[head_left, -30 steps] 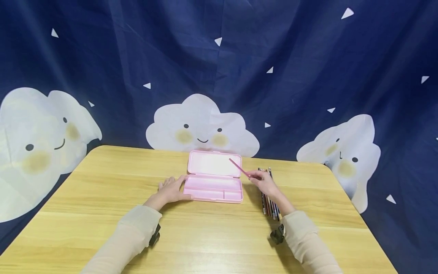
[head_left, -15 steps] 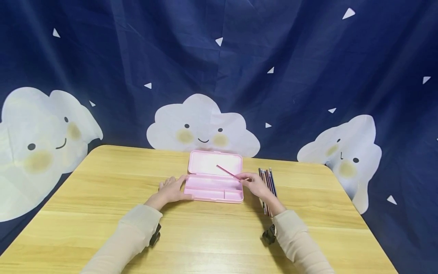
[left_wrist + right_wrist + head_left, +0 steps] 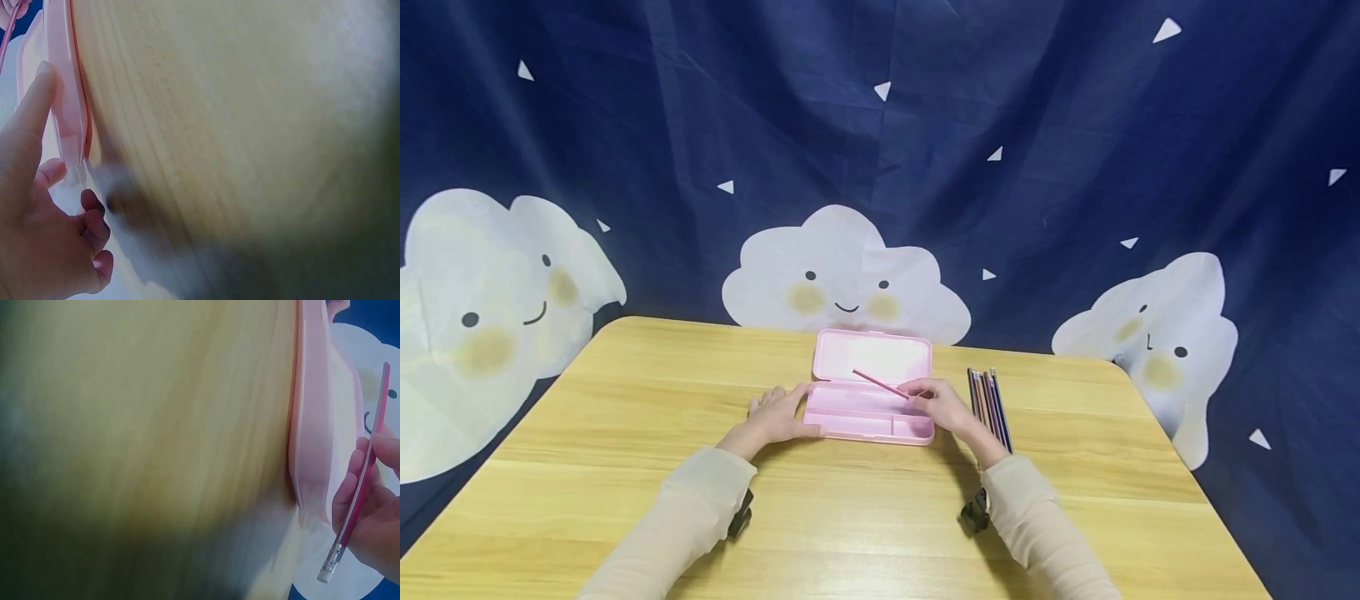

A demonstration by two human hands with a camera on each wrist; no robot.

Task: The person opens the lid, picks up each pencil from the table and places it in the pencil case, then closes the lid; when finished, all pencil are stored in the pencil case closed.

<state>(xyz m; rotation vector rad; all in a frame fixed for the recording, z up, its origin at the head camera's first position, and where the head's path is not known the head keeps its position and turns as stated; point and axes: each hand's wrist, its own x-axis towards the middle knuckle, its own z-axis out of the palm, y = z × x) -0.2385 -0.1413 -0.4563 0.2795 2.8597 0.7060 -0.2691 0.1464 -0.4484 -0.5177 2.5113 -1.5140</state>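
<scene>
A pink pencil case [image 3: 850, 427] lies with its lid raised behind it on the table. My left hand [image 3: 775, 418] grips its left end, with the thumb along the front wall and the index finger at the back corner. In my right hand [image 3: 942, 403] a red pencil [image 3: 880, 383] is pinched, tilted over the right part of the case. Its eraser end, with a metal band and white rubber, shows below the palm in the right wrist view. The long back compartment and two small front ones have nothing visible in them.
Several dark and reddish pencils [image 3: 992, 408] lie side by side on the wooden table [image 3: 850, 525], right of the case and partly under the right forearm. A dark blue curtain [image 3: 1037, 125] with printed clouds hangs behind the table.
My right hand has moved left with the red pencil, from beside the loose pencils to over the case. My left hand has stayed at the case's left end.
</scene>
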